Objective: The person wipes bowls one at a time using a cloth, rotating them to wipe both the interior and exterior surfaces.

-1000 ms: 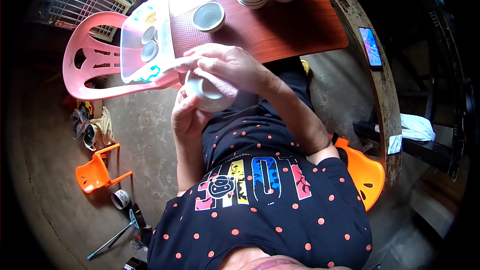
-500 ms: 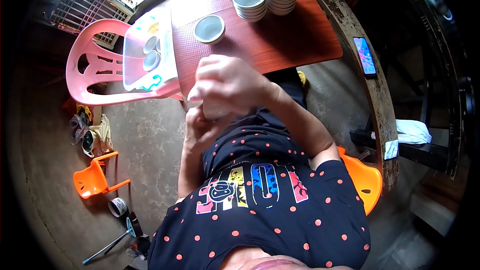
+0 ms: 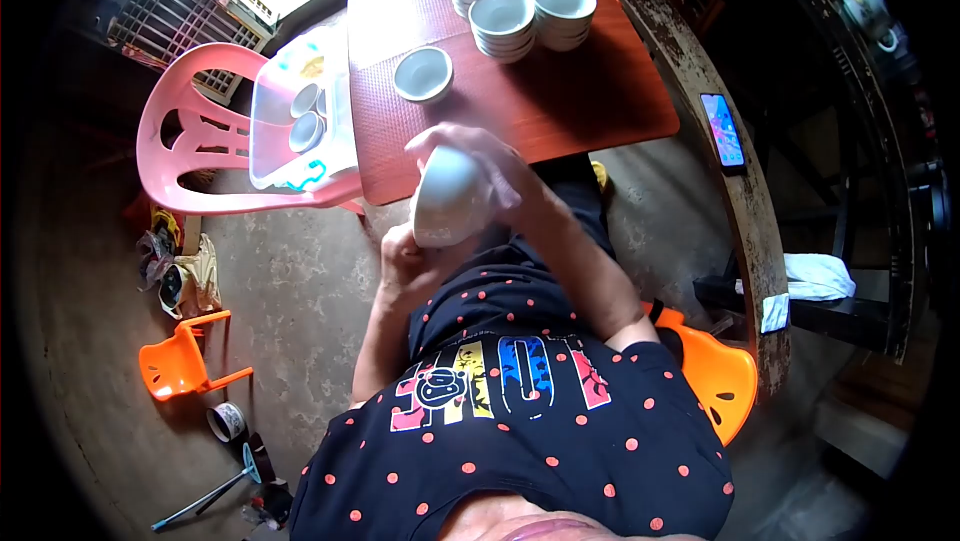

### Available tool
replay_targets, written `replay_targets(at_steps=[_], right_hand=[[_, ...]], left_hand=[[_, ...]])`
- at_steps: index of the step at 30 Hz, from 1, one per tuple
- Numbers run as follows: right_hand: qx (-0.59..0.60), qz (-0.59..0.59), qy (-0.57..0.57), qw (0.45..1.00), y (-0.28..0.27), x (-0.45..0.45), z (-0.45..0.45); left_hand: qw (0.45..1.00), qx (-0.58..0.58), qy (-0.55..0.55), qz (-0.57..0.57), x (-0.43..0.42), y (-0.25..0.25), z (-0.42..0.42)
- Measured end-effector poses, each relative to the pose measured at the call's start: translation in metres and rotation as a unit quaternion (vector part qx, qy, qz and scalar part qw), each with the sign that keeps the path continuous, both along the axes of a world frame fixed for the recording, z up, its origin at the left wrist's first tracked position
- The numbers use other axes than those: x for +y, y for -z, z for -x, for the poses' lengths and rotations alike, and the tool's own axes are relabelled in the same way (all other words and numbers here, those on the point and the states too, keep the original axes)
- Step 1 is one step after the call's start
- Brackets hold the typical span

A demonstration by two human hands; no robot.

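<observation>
In front of my body, near the table's front edge, a white bowl [image 3: 447, 203] is tilted on its side between my hands. My left hand [image 3: 402, 259] is closed on its lower left edge. My right hand [image 3: 500, 176] is wrapped round the upper right side, slightly blurred; whether it also has something small in it cannot be made out. Just beyond on the red-brown table [image 3: 400, 141] stands a single bowl [image 3: 423, 75], upright. Farther back are several stacks of similar bowls [image 3: 502, 26].
A pink chair [image 3: 160, 156] on the left carries a clear plastic tub [image 3: 275, 131] with bowls in it. To the right, a phone [image 3: 722, 131] lies on a worn wooden bench [image 3: 745, 216]. Orange stools [image 3: 720, 381] stand on both sides, and a long-handled tool [image 3: 205, 496] lies on the floor.
The bowl in my hands has turned and now shows broadly, where my hands largely covered it before. My right hand has moved off its front to the right. The view has shifted slightly.
</observation>
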State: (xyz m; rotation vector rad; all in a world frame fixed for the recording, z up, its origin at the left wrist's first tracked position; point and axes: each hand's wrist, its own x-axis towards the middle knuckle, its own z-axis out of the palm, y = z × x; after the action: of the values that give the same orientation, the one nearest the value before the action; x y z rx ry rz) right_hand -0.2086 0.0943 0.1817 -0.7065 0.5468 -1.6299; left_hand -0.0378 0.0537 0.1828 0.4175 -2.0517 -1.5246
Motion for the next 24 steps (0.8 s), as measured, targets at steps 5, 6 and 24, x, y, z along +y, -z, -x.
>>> replay_targets(at_steps=[5,6,24], right_hand=[[-0.212,0.024,-0.076,0.974,0.034,-0.008,0.005],[0.034,0.017,-0.01,0.999,0.009,-0.005,0.01],[0.741,0.207,0.21,0.603,-0.048,0.009,-0.025]], left_hand=[[0.986,0.002,-0.039,0.164,0.006,0.003,0.028],[0.999,-0.034,-0.012,0.009,0.005,-0.004,0.02],[0.985,-0.117,-0.01,0.124,-0.006,0.038,0.009]])
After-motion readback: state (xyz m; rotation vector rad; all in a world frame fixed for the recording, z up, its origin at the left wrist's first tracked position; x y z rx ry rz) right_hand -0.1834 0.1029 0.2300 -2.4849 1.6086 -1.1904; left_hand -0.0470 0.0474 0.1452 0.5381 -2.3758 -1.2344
